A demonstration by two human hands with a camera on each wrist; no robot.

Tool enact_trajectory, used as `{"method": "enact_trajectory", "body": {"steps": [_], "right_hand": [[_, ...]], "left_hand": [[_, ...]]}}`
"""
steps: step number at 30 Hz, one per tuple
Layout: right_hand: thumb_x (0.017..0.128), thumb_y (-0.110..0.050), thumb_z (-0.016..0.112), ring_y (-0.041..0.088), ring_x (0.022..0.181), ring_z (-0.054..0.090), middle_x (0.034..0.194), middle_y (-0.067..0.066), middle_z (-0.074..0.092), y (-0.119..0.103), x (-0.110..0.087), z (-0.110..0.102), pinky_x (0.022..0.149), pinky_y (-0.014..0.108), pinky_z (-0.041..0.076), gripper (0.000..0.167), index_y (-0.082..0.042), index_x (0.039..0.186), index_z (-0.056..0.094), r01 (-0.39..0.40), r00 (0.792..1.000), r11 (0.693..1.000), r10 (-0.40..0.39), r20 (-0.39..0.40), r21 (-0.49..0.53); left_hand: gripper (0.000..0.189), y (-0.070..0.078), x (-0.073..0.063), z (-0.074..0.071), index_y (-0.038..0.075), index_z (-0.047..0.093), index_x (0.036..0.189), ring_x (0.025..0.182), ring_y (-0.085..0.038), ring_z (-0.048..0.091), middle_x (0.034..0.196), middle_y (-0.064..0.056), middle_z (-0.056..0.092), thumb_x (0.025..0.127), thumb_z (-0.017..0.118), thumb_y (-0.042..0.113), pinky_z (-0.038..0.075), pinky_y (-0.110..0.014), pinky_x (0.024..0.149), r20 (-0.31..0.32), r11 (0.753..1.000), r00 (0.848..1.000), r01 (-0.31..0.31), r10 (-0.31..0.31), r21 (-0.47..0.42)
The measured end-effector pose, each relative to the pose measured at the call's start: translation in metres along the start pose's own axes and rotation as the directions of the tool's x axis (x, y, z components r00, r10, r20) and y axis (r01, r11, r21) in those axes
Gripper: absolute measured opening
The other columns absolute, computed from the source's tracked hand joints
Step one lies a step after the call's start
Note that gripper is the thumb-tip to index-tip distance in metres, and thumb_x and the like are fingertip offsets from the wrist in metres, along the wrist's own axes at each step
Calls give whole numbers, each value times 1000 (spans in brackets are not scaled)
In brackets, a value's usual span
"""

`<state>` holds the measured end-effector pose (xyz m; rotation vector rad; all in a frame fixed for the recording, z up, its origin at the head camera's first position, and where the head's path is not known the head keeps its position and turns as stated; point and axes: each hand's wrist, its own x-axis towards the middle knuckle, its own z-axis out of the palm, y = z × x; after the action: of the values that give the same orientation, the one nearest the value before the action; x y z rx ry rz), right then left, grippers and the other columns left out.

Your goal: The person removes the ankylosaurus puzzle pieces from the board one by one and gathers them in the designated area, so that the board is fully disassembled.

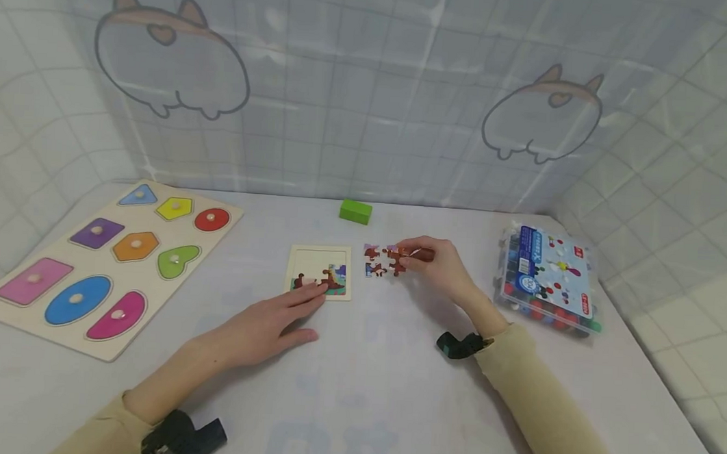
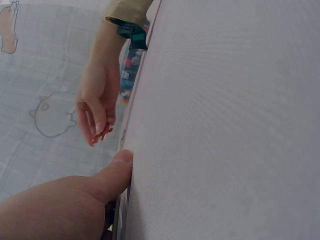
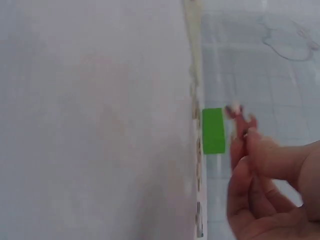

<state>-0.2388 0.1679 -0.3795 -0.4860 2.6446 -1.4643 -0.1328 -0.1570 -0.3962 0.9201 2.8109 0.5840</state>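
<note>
A small wooden jigsaw tray (image 1: pixel 309 259) lies mid-table, with several picture pieces (image 1: pixel 337 276) fitted along its lower and right parts. My left hand (image 1: pixel 262 328) rests on the tray's lower edge, its fingers extended over the fitted pieces. Just right of the tray, loose brown jigsaw pieces (image 1: pixel 372 253) lie on the table. My right hand (image 1: pixel 438 264) pinches a reddish-brown jigsaw piece (image 3: pixel 243 121) between thumb and fingers, raised above the table in the right wrist view. In the left wrist view, the right hand (image 2: pixel 97 102) shows beyond my left thumb.
A green block (image 1: pixel 355 211) sits behind the tray near the back wall. On the left lies a large shape board (image 1: pixel 166 233) with knobbed colored shapes. A clear plastic box (image 1: pixel 552 274) of colored parts stands on the right. Patterned curtains surround the table.
</note>
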Motion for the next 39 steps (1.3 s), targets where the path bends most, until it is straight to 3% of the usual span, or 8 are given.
{"method": "enact_trajectory", "body": {"steps": [5, 10, 16, 39], "right_hand": [[93, -14, 72, 21, 100, 70, 116, 8, 71, 8, -1, 1, 84, 30, 54, 29, -11, 122, 72, -10, 1000, 1000, 10, 24, 3], [94, -9, 70, 23, 102, 69, 117, 8, 71, 11, -1, 2, 88, 35, 55, 24, -10, 118, 74, -11, 1000, 999, 11, 3, -38], [94, -8, 69, 22, 94, 67, 109, 9, 72, 17, -1, 6, 83, 34, 54, 26, -8, 120, 71, 2, 1000, 996, -4, -21, -92], [87, -8, 77, 17, 86, 71, 97, 3, 76, 16, -2, 11, 77, 30, 55, 13, -10, 101, 78, 26, 993, 993, -39, -113, -112]], "left_hand": [[67, 0, -2, -2, 15, 40, 154, 150, -24, 31, 165, 3, 28, 98, 59, 48, 37, -48, 115, 4, 1000, 1000, 23, -23, 7], [67, 0, -1, -3, 15, 40, 154, 150, -24, 30, 165, 3, 28, 99, 58, 48, 37, -48, 116, 4, 1000, 1000, 9, -9, -5], [67, 0, 1, -1, 15, 40, 154, 150, -24, 29, 165, 3, 28, 99, 58, 48, 36, -48, 116, 8, 1000, 1000, 5, -5, -8], [67, -2, 0, 1, 15, 40, 154, 150, -26, 30, 165, 2, 28, 98, 59, 47, 38, -49, 114, -1, 1000, 1000, -1, 1, -4]]}}
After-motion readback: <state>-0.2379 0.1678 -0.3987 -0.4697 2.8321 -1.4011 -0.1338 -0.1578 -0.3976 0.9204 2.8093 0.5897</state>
